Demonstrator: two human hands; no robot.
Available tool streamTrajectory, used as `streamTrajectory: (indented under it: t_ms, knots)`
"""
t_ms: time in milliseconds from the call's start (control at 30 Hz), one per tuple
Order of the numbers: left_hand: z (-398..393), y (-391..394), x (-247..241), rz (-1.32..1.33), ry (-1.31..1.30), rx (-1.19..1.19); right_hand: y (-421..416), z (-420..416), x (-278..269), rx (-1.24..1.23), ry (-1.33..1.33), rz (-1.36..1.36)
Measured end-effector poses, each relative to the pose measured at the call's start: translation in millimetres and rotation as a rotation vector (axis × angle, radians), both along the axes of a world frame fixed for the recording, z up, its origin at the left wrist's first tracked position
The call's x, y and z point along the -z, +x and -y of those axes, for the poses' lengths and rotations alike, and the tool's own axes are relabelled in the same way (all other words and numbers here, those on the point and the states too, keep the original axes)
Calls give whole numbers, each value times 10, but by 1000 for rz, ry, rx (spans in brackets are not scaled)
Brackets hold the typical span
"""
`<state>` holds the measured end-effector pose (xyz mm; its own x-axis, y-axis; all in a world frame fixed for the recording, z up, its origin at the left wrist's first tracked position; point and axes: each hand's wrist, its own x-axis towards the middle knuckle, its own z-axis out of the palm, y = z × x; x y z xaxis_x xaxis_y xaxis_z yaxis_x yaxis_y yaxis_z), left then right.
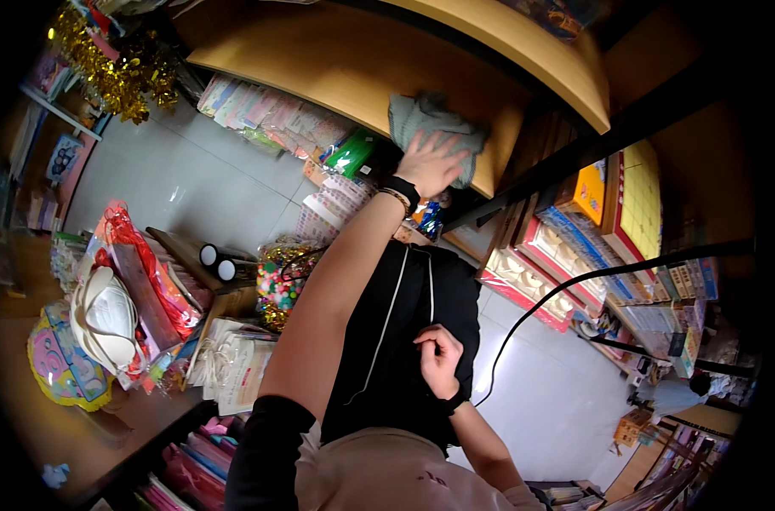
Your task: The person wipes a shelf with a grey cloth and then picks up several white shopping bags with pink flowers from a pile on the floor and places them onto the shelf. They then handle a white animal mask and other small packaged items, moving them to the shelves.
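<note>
My left hand (431, 163) lies with fingers spread on a grey cloth (419, 118), pressing it against a wooden shelf board (336, 57). The hand and part of the cloth are blurred. The cloth is rumpled and reaches close to the board's right end. My right hand (439, 359) rests in front of my black trousers (387, 332), its fingers curled in. Nothing shows in it, though the inside of the palm is hidden. Dark bands circle both wrists.
Below the board stand packaged paper goods (279, 118) and a green packet (352, 153). Stacked boxes (585, 236) fill the right rack, where a black cable (553, 290) hangs across. Gold tinsel (116, 70) dangles upper left. A bag of coloured pompoms (279, 281) stands beside my left arm.
</note>
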<state>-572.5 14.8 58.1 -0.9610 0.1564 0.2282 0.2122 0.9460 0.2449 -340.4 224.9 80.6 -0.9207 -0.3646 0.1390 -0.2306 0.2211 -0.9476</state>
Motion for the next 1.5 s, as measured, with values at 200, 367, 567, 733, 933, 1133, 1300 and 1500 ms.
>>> streamTrajectory:
  t_ms: [200,367,567,733,933,1133,1300,1500]
  knots:
    - [708,-81,-35,92,-27,-206,-37,28,7,12,18,-18]
    - [1439,-250,-66,146,-77,-387,215,-220,543,-66,-190,310]
    - [2307,-467,66,152,-82,-599,-79,-93,92,-149,-17,126]
    - [3026,-580,251,105,-189,-748,-192,-65,4,-184,35,99]
    - [3297,-691,226,207,-197,-862,-249,-38,-29,-197,53,88]
    - [2349,-910,-145,517,-109,-627,-281,-26,-41,-210,35,48]
    - [1327,-996,-230,232,-619,-55,-294,25,-176,-283,0,-25]
    - [-307,-1231,-341,314,-68,-96,-350,147,-444,-226,-25,-135]
